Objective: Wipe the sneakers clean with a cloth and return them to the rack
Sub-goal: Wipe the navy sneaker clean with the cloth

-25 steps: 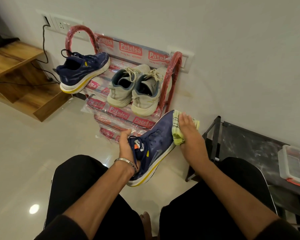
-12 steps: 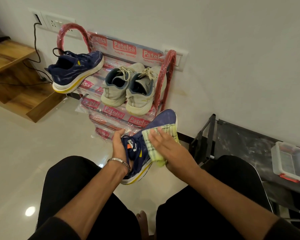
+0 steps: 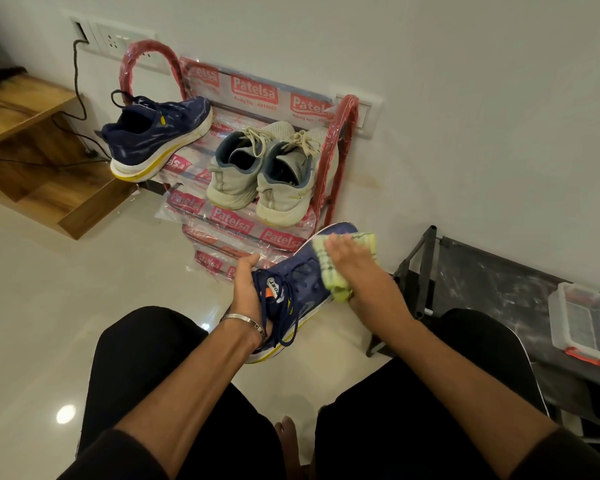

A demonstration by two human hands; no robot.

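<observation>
1. Gripping the heel collar, the left hand [image 3: 248, 289] holds the navy sneaker [image 3: 302, 282] above the floor, before the rack [image 3: 329, 157].
2. The right hand [image 3: 352, 263], fingers flat, presses the soft cloth [image 3: 331, 271] onto its toe.
3. Likely light; the firm heel suits holding.
</observation>
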